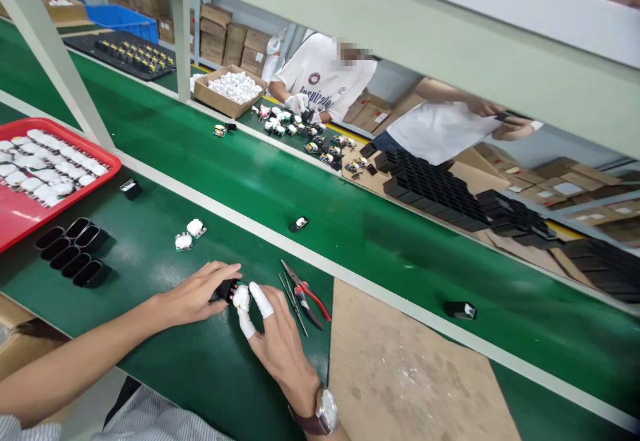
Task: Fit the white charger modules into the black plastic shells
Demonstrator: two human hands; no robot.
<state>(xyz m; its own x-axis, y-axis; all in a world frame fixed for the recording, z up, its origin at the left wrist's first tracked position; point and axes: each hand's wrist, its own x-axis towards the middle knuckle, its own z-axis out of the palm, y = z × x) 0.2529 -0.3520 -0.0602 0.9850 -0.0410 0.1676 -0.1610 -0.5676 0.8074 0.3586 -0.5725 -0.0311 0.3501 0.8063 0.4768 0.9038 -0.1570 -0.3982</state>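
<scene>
My left hand (193,294) rests on the green bench and pinches a small black shell (227,289) between thumb and fingers. My right hand (277,344), with white finger cots on two fingers and a watch at the wrist, holds a small white part (241,296) against the open end of that shell. Two more white parts (190,235) lie just beyond the left hand. Red-handled pliers (307,294) and tweezers (293,304) lie right of the hands.
A red tray (30,211) of white parts sits at the left, with several empty black shells (70,252) beside it. Single black pieces (299,224) ride the green conveyor. A brown board (400,367) lies to the right. Two other people work across the belt.
</scene>
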